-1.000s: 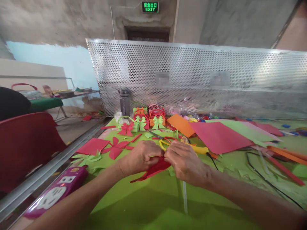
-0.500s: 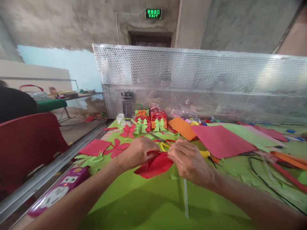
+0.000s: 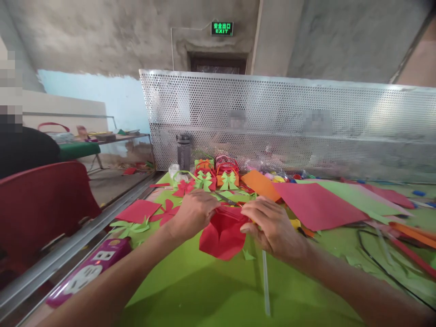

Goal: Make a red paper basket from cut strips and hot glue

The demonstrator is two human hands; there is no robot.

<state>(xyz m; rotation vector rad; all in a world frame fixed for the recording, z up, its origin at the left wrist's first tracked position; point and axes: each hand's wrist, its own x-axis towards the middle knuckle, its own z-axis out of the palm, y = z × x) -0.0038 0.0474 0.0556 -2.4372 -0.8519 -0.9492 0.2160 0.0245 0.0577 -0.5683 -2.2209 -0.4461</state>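
A partly folded piece of red paper [image 3: 223, 236] is held up over the green tabletop [image 3: 190, 290]. My left hand [image 3: 197, 212] pinches its upper left edge, fingers closed. At the upper right edge my right hand [image 3: 270, 225] grips it between thumb and fingers. The paper's lower part bulges open toward me, with a crease down the middle. Just below my right hand lies a clear glue stick [image 3: 266, 284]. Behind my hands are scissors [image 3: 225, 198], partly covered. Red flower-shaped paper [image 3: 166, 212] lies left of my left hand.
Small paper bags with bows [image 3: 227, 179] stand at the back beside a grey bottle [image 3: 184, 152]. Red sheets [image 3: 320, 206] and an orange sheet [image 3: 260, 185] lie right. A purple power strip [image 3: 88, 272] sits at the left edge. A black cable [image 3: 384, 268] crosses the right side. A perforated metal panel [image 3: 272, 118] closes the back.
The red paper's lower part has swung down and spread wider, showing more of its face. My right hand's thumb has moved lower, away from the fingers. The view has tilted slightly up.
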